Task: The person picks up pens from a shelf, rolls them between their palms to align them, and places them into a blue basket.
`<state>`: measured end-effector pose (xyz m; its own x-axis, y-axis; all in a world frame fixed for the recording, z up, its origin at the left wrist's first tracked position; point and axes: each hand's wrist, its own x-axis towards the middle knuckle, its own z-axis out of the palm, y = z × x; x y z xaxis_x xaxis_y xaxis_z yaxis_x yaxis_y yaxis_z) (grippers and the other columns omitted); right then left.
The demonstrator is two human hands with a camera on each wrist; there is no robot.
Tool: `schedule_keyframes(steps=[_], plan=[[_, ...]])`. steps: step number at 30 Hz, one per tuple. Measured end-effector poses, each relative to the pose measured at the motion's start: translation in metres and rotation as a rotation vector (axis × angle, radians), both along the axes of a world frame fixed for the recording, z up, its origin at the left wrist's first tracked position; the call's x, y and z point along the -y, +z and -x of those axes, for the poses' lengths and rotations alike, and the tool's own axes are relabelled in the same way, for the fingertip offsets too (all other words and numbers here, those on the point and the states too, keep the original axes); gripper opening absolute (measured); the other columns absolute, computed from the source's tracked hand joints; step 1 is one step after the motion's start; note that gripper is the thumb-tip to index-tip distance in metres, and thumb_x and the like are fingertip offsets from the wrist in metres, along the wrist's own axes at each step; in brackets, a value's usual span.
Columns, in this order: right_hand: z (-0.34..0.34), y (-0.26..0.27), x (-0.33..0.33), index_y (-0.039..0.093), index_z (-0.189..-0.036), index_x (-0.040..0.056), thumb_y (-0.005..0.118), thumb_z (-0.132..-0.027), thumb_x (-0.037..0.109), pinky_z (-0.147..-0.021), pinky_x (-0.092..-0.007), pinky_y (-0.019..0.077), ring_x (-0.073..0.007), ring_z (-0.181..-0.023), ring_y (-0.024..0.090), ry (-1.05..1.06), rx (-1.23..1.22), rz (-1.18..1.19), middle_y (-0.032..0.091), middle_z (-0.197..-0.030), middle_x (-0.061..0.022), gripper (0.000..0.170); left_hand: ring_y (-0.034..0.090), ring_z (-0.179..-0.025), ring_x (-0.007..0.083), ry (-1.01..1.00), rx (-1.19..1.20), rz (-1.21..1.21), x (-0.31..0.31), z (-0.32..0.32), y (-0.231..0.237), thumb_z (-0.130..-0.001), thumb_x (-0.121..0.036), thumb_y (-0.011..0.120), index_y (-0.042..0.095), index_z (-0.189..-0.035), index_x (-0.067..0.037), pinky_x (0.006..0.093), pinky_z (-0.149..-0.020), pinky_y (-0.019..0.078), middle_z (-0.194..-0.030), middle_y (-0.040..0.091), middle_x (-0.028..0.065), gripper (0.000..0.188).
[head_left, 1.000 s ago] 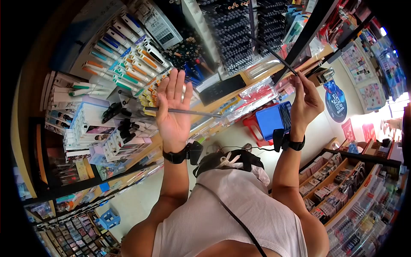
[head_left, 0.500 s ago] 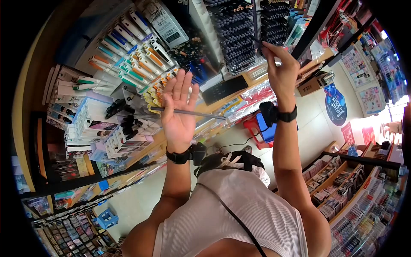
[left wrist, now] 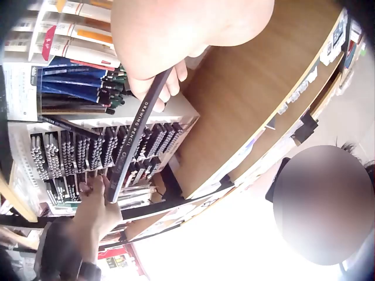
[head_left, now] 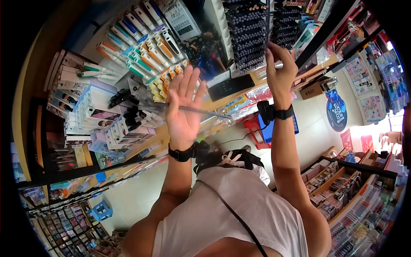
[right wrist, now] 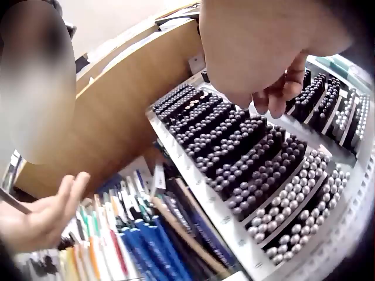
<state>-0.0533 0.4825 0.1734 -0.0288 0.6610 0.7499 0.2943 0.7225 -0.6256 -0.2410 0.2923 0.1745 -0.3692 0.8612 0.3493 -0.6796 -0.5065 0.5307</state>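
Note:
My left hand is palm up, its fingers extended and its thumb over a dark pencil that lies across the palm. In the left wrist view, that pencil shows the lettering "DRAWING PENCIL". Over the front of the pencil rack, my right hand has thumb and index finger together on a thin dark shaft, which blends with the rack's dark divider. The right wrist view shows its curled fingers above rows of pencil ends; the held shaft is hidden there.
White pens with coloured clips and boxed pens stand on the left. A black flat case lies at the shelf edge, below the rack. Beyond my right forearm, a blue tub sits on a red stool; a cardboard box is farther right.
My right hand has moved left and up to the rack with its pencil. My left hand has shifted slightly right, the other pencil still across its palm.

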Motion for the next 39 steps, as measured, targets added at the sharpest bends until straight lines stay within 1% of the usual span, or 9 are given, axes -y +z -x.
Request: schedule_keyframes(steps=[1, 3, 5, 8, 13, 18, 22, 24, 39], plan=[[-0.002, -0.004, 0.011, 0.072, -0.104, -0.0012, 0.069, -0.087, 0.001, -0.066, -0.0256, 0.0502, -0.0159, -0.071, 0.065, 0.004, 0.006, 0.009, 0.068, -0.081, -0.0094, 0.017, 0.034, -0.146, 0.0312, 0.055, -0.023, 0.041, -0.001, -0.001, 0.001, -0.107, -0.029, 0.043, 0.05, -0.14, -0.007, 0.0503, -0.12, 0.0296, -0.156, 0.039, 0.0154, 0.041], [-0.005, -0.014, 0.04, 0.071, -0.108, -0.0021, 0.068, -0.088, 0.003, -0.071, -0.0253, 0.0509, -0.0127, -0.077, 0.065, 0.281, -0.102, 0.381, 0.071, -0.087, -0.0082, 0.021, 0.035, -0.145, 0.0326, 0.113, -0.041, 0.093, -0.004, -0.001, 0.004, -0.106, -0.032, 0.044, 0.049, -0.14, -0.007, 0.0517, -0.12, 0.0297, -0.156, 0.039, 0.0168, 0.043], [-0.012, -0.018, 0.071, 0.071, -0.111, -0.0014, 0.067, -0.088, 0.005, -0.077, -0.0268, 0.0515, -0.0123, -0.08, 0.066, 0.599, -0.129, 0.57, 0.073, -0.092, -0.0074, 0.024, 0.035, -0.145, 0.0327, 0.119, -0.051, 0.072, -0.007, 0.0, 0.004, -0.106, -0.032, 0.044, 0.049, -0.14, -0.007, 0.0515, -0.12, 0.0293, -0.156, 0.039, 0.0167, 0.043], [-0.016, -0.023, 0.101, 0.072, -0.109, -0.0004, 0.073, -0.083, 0.006, -0.077, -0.028, 0.0509, -0.013, -0.081, 0.066, 0.734, -0.055, 0.528, 0.073, -0.09, -0.0069, 0.027, 0.035, -0.145, 0.0324, 0.113, -0.026, 0.061, -0.013, 0.001, 0.005, -0.107, -0.029, 0.043, 0.049, -0.139, -0.005, 0.0514, -0.12, 0.0289, -0.155, 0.04, 0.0162, 0.041], [-0.02, -0.029, 0.123, 0.073, -0.105, 0.0013, 0.076, -0.081, 0.005, -0.073, -0.027, 0.0496, -0.0131, -0.079, 0.065, 0.695, -0.085, 0.547, 0.073, -0.089, -0.0071, 0.025, 0.035, -0.145, 0.0323, 0.074, -0.02, 0.045, -0.02, -0.004, 0.002, -0.107, -0.028, 0.043, 0.049, -0.14, -0.005, 0.0514, -0.12, 0.0289, -0.154, 0.041, 0.0156, 0.04], [-0.021, -0.027, 0.132, 0.075, -0.093, -0.0014, 0.076, -0.084, 0.003, -0.072, -0.0272, 0.0517, -0.0161, -0.078, 0.069, 0.611, -0.15, 0.633, 0.075, -0.089, -0.0103, 0.011, 0.035, -0.145, 0.0323, 0.032, 0.0, 0.038, -0.024, -0.012, 0.002, -0.106, -0.023, 0.044, 0.047, -0.141, -0.005, 0.0517, -0.12, 0.0289, -0.154, 0.04, 0.0174, 0.04], [-0.024, -0.022, 0.13, 0.075, -0.094, -0.0017, 0.074, -0.083, -0.002, -0.075, -0.0284, 0.0527, -0.0184, -0.083, 0.07, 0.56, -0.124, 0.552, 0.074, -0.091, -0.0112, 0.011, 0.035, -0.145, 0.0332, -0.012, 0.001, 0.02, -0.026, -0.016, 0.001, -0.105, -0.018, 0.044, 0.047, -0.142, -0.005, 0.0521, -0.12, 0.0293, -0.155, 0.039, 0.0189, 0.04], [-0.024, -0.027, 0.127, 0.075, -0.093, -0.0023, 0.072, -0.081, -0.007, -0.076, -0.0294, 0.0536, -0.0199, -0.085, 0.07, 0.544, -0.197, 0.393, 0.074, -0.094, -0.0122, 0.013, 0.034, -0.146, 0.0341, -0.003, -0.034, 0.046, -0.025, -0.019, 0.001, -0.104, -0.014, 0.043, 0.047, -0.142, -0.004, 0.052, -0.12, 0.0296, -0.155, 0.038, 0.0197, 0.039], [-0.025, -0.027, 0.127, 0.075, -0.092, -0.0038, 0.071, -0.079, -0.012, -0.078, -0.0287, 0.0545, -0.0209, -0.089, 0.07, 0.53, -0.252, 0.392, 0.073, -0.097, -0.0133, 0.016, 0.03, -0.148, 0.0347, -0.098, 0.016, -0.004, -0.022, -0.019, -0.005, -0.103, -0.005, 0.038, 0.045, -0.143, 0.001, 0.0518, -0.122, 0.0261, -0.156, 0.035, 0.0204, 0.041]])
